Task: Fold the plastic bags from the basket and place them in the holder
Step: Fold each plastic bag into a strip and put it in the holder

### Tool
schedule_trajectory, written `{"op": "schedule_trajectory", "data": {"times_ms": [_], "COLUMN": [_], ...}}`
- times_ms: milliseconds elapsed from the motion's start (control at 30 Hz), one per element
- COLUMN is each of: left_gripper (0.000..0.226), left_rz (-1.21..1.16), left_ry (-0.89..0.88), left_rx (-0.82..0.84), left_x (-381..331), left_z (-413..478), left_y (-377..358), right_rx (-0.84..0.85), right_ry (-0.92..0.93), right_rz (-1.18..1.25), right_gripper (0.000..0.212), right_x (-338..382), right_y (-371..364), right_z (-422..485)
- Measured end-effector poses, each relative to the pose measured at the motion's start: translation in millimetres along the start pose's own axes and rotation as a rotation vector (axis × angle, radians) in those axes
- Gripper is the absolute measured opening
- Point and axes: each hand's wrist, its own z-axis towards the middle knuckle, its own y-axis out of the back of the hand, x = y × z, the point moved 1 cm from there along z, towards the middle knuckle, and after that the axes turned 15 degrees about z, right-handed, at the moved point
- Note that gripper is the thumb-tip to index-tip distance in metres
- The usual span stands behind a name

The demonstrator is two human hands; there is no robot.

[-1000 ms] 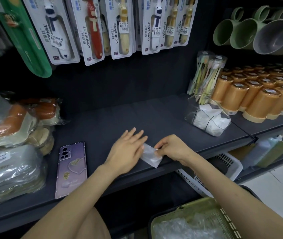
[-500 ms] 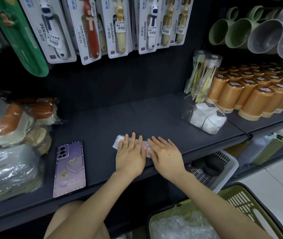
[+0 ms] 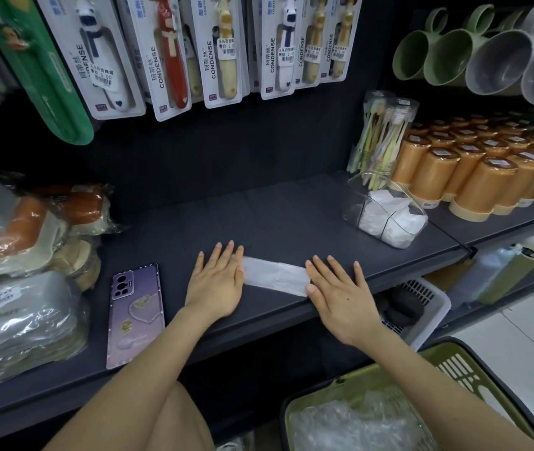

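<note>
Plastic bag, a flat translucent strip, lies between two flat hands.

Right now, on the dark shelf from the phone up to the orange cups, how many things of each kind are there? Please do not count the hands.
Purple phone: 1
Flattened plastic bag: 1
Clear holder with folded bags inside: 1
Clear tubes of toothbrushes: 2
Total: 5
</note>
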Motion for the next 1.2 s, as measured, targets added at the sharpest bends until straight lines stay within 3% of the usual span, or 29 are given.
{"op": "schedule_trajectory", "data": {"times_ms": [67, 100, 167, 233, 400, 467, 533, 633, 667, 767, 900, 1033, 1200], "left_gripper": [0.051, 0.051, 0.051, 0.051, 0.052, 0.052, 0.055, 0.053, 0.051, 0.041, 0.018, 0.025, 0.009], "left_rz": [-0.005, -0.006, -0.010, -0.019, -0.045, -0.106, -0.355, -0.995, -1.055, -0.931, -1.039, -1.200, -1.352], "left_ry": [0.004, 0.006, -0.005, -0.010, -0.003, 0.004, 0.060, 0.219, 0.201, -0.034, -0.287, -0.299, -0.245], "left_rx": [-0.003, -0.002, 0.002, 0.002, 0.000, -0.020, -0.042, -0.097, -0.118, -0.042, 0.239, 0.291, 0.275], "left_x": [0.0, -0.4, -1.2, -1.6, -1.7, 0.1, 4.7, 10.7, 8.7, -6.0, -28.2, -40.6, -56.6], "left_z": [0.0, -0.5, -1.1, -2.4, -3.1, -2.7, -2.4, -5.5, -6.7, -9.1, -13.9, -23.8, -39.9], "left_y": [-0.7, -0.6, 0.5, 2.4, 2.3, 3.1, 5.6, 15.6, 20.9, 40.3, 61.2, 69.3, 76.6], "right_rx": [0.053, 0.003, -0.276, -0.510, -0.322, -0.368, -0.443, -0.462, -0.445, -0.371, -0.238, -0.149, -0.136], "right_ry": [-0.063, -0.108, -0.193, -0.235, -0.522, -0.589, -0.628, -0.561, -0.522, -0.370, -0.246, -0.174, -0.169], "right_rz": [0.028, 0.082, 0.163, 0.091, 0.114, 0.229, 0.374, 0.678, 0.794, 0.948, 1.010, 1.042, 1.079], "right_gripper": [0.100, 0.096, 0.075, 0.052, 0.034, 0.022, 0.013, 0.012, 0.013, 0.017, 0.026, 0.029, 0.024], "right_x": [-2.6, 0.5, 12.7, 28.4, 55.1, 56.8, 57.7, 53.3, 51.3, 45.1, 39.4, 34.1, 29.5], "right_y": [7.4, 9.1, 9.1, 3.8, 0.9, 2.9, 7.3, 17.9, 23.7, 46.9, 83.0, 114.3, 125.1], "right_z": [-2.2, -1.3, 0.9, 2.2, 11.8, 15.0, 12.6, 6.1, 3.2, -2.0, -1.5, 2.0, 0.7]}}
